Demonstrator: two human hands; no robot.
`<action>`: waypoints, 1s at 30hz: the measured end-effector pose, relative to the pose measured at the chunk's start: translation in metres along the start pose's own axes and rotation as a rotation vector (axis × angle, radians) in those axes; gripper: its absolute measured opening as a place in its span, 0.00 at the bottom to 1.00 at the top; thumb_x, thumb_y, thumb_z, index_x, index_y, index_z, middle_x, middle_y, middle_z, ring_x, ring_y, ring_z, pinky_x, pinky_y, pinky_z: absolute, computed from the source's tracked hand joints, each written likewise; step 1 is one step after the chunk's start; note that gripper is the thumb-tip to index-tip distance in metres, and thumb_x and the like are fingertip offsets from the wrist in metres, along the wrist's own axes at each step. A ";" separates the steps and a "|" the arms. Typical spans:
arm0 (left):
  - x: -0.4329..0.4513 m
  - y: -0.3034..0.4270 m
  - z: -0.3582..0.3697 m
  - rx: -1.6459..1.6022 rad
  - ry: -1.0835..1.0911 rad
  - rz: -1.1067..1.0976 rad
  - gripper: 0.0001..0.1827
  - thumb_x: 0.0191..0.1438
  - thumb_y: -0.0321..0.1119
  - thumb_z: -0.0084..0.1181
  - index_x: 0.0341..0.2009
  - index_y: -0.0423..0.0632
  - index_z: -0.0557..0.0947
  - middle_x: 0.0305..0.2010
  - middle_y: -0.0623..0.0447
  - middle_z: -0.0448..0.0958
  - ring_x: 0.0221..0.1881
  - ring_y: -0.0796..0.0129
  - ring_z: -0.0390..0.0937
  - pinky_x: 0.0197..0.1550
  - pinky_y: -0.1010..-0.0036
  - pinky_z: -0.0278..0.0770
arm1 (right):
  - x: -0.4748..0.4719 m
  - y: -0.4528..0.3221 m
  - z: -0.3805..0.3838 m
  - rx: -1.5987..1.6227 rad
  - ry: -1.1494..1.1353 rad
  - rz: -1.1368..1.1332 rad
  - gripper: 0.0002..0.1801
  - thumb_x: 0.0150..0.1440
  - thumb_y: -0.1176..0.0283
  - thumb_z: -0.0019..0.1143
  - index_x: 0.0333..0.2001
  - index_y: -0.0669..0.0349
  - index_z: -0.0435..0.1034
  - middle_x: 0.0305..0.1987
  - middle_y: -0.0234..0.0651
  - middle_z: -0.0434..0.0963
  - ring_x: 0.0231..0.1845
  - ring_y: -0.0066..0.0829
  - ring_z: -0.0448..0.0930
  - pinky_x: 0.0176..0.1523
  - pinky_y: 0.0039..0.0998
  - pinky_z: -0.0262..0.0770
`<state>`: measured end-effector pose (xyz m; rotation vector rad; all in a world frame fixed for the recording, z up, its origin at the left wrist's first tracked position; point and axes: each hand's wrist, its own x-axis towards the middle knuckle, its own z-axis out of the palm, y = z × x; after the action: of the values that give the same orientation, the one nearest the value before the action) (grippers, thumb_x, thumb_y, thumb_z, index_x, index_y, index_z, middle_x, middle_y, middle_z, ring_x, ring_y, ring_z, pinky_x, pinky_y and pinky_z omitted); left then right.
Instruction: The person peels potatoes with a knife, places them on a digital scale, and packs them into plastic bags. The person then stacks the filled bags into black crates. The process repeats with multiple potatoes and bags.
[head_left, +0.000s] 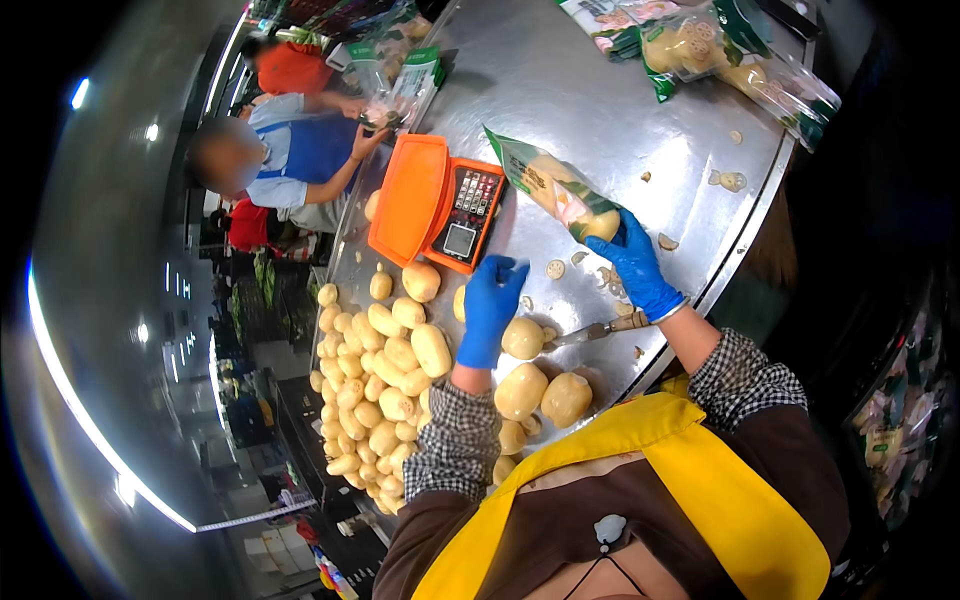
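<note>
My right hand (636, 262), in a blue glove, grips the lower end of a clear plastic bag with green print (555, 184), which holds pale peeled lotus root. The bag slants up and left above the metal table. My left hand (489, 307), also in a blue glove, is beside the near corner of an orange digital scale (466, 217). Its fingers are bent, and I see no object in them; the palm is hidden. Several thick lotus root pieces (523, 382) lie near my left wrist. A knife with a wooden handle (628, 322) lies beneath my right wrist.
A heap of lotus root pieces (375, 375) covers the table's left side. Cut slices and scraps (611, 279) dot the metal table (570, 75). Filled bags (697, 45) lie at the far right. Across the table, a person in a blue apron (307, 146) handles another bag (382, 112).
</note>
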<state>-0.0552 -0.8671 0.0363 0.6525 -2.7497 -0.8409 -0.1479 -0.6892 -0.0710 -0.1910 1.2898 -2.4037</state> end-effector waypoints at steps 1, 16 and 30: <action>0.008 0.017 0.001 -0.172 -0.057 -0.249 0.17 0.48 0.43 0.61 0.25 0.40 0.78 0.17 0.49 0.74 0.19 0.67 0.74 0.25 0.73 0.71 | 0.000 0.008 0.001 -0.028 -0.006 -0.003 0.32 0.49 0.73 0.63 0.55 0.70 0.58 0.52 0.39 0.69 0.50 0.26 0.71 0.53 0.24 0.69; 0.025 0.030 0.036 -0.550 -0.358 -0.366 0.17 0.56 0.42 0.52 0.24 0.41 0.74 0.16 0.51 0.71 0.12 0.72 0.67 0.16 0.78 0.62 | 0.012 0.041 0.047 0.408 -0.053 0.215 0.12 0.58 0.76 0.43 0.47 0.61 0.65 0.41 0.31 0.74 0.39 0.19 0.75 0.39 0.22 0.74; 0.017 0.002 0.098 -0.944 -0.304 -0.407 0.18 0.58 0.46 0.50 0.31 0.42 0.74 0.19 0.53 0.73 0.15 0.75 0.68 0.18 0.81 0.64 | 0.065 0.029 0.018 -0.510 0.181 -0.405 0.20 0.49 0.78 0.53 0.48 0.68 0.64 0.38 0.38 0.73 0.31 0.24 0.73 0.35 0.25 0.72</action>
<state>-0.1005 -0.8257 -0.0425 0.8988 -2.0259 -2.2475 -0.1933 -0.7445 -0.0892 -0.4193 2.1109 -2.3929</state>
